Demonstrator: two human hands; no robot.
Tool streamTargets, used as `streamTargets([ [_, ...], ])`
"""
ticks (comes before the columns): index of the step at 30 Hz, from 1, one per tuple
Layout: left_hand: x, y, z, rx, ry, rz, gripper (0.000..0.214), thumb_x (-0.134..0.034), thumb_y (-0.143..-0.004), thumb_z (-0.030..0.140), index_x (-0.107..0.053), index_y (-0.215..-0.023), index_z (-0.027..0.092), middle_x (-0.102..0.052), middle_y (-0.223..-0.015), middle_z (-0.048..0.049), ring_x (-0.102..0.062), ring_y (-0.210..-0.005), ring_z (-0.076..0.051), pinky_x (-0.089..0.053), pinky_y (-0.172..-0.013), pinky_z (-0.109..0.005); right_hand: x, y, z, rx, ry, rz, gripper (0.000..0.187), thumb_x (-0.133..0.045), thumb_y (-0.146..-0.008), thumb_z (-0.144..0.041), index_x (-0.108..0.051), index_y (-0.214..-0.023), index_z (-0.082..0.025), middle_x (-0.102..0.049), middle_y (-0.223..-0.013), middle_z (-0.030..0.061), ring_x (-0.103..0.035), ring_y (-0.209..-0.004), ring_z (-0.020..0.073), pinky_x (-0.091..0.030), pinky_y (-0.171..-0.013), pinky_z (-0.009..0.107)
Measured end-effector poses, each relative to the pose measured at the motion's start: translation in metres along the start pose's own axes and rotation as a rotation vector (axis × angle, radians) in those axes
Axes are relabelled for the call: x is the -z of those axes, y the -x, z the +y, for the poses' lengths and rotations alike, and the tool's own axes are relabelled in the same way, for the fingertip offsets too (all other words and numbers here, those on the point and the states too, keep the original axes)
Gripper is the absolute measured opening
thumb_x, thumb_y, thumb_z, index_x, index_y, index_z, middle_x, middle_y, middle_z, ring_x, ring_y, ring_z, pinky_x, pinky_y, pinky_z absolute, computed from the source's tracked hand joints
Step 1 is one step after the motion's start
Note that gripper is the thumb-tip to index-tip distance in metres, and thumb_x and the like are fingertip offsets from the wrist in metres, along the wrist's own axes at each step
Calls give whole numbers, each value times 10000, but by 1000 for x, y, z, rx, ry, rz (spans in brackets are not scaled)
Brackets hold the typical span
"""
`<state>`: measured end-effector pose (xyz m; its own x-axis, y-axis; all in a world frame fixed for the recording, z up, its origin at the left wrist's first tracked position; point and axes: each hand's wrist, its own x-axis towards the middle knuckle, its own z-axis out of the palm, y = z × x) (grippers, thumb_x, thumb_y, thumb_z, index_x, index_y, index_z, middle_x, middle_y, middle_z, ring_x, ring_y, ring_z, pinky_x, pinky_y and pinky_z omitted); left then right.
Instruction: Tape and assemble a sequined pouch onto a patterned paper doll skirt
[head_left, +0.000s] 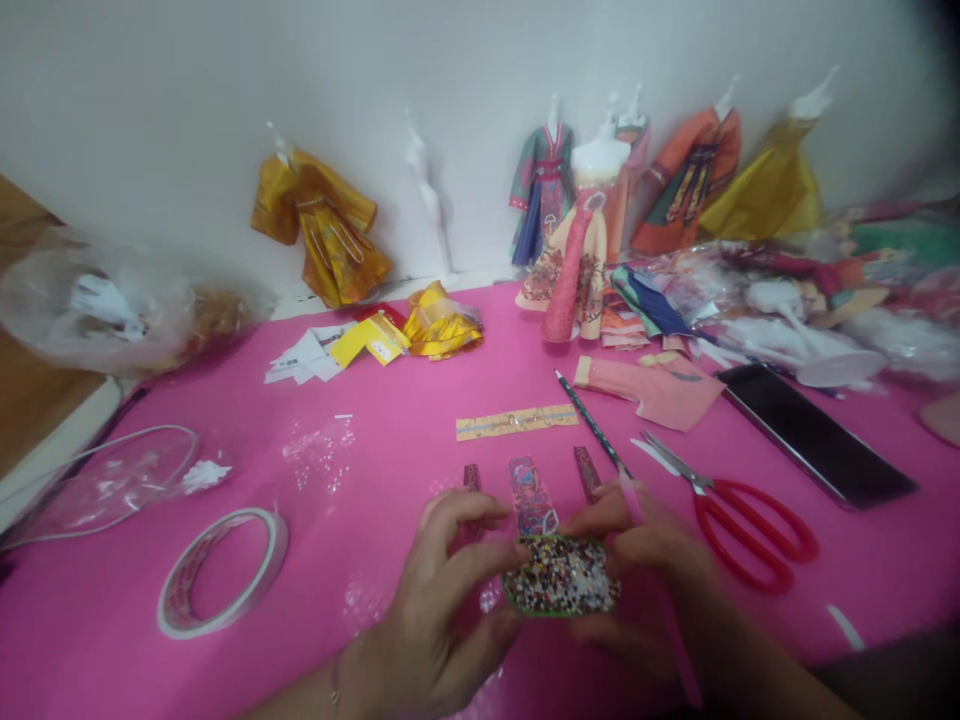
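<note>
A small oblong container with a green rim, full of tiny mixed-colour beads [562,577], sits between my two hands. My left hand [454,590] grips its left end, with the thumb and fingers curled about the rim. My right hand [645,545] holds the other end. A thin pink stick [679,640], perhaps a pen, is also tucked in the right hand. Just beyond the container lie a patterned fabric strip [531,492] and two narrow dark red strips, one left [471,478] and one right [586,470]. Farther back is a yellow patterned strip [517,422].
Red-handled scissors [750,520], a dark pencil [592,420] and a black phone [821,435] lie at right. A tape roll [169,590] rests at left. Dressed doll forms [319,215] stand along the wall; plastic-wrapped pieces [795,300] pile up at back right.
</note>
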<state>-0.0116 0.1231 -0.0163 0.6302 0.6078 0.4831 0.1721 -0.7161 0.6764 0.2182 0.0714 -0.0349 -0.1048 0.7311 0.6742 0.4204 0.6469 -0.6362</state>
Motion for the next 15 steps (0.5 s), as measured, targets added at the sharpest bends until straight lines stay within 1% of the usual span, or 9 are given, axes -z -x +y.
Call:
streamTargets([
  [3, -2, 1, 0, -16, -51, -18, 297, -453, -988, 391, -562, -1225, 249, -456, -1244, -109, -484, -1164, -283, -463, -945, -447, 3, 3, -3, -26, 10, -41, 298, -736, -832, -398, -504, -935, -242, -702, -1027, 52, -659, -864, 237, -474, -846, 447],
  [5, -3, 2, 0, -17, -48, -1, 292, -430, -995, 408, -569, -1197, 250, -447, -1244, -101, -479, -1156, -275, -447, -958, -449, 4, 5, -4, -53, 18, -57, 307, -738, -832, -407, -496, -938, -250, -700, -1038, 45, -659, -873, 240, -463, -868, 464],
  [7, -3, 1, 0, -15, -38, 6, 280, -414, -999, 413, -569, -1156, 241, -436, -1238, -95, -477, -1143, -265, -442, -960, -440, 4, 5, -4, -66, 16, -64, 303, -728, -840, -420, -493, -933, -253, -698, -1042, 42, -659, -871, 239, -457, -878, 477],
  [9, -2, 1, 0, -14, -41, -24, 250, -427, -996, 395, -556, -1137, 233, -429, -1239, -95, -475, -1141, -261, -443, -959, -430, 4, 5, -4, -61, 13, -64, 299, -721, -847, -424, -491, -935, -254, -697, -1051, 44, -657, -879, 241, -453, -882, 488],
  [12, -1, 0, 0, -30, -59, -43, 243, -449, -989, 375, -542, -1163, 233, -424, -1247, -99, -468, -1155, -269, -439, -963, -435, 4, 5, -3, -59, 17, -72, 315, -731, -834, -434, -488, -929, -257, -700, -1047, 44, -652, -890, 251, -455, -873, 496],
  [15, -3, 0, 0, -45, -80, -20, 288, -416, -999, 402, -544, -1206, 248, -418, -1257, -97, -447, -1179, -280, -414, -988, -458, 4, 6, -3, -66, 5, -83, 317, -744, -825, -417, -491, -932, -257, -696, -1054, 44, -652, -891, 253, -459, -864, 494],
])
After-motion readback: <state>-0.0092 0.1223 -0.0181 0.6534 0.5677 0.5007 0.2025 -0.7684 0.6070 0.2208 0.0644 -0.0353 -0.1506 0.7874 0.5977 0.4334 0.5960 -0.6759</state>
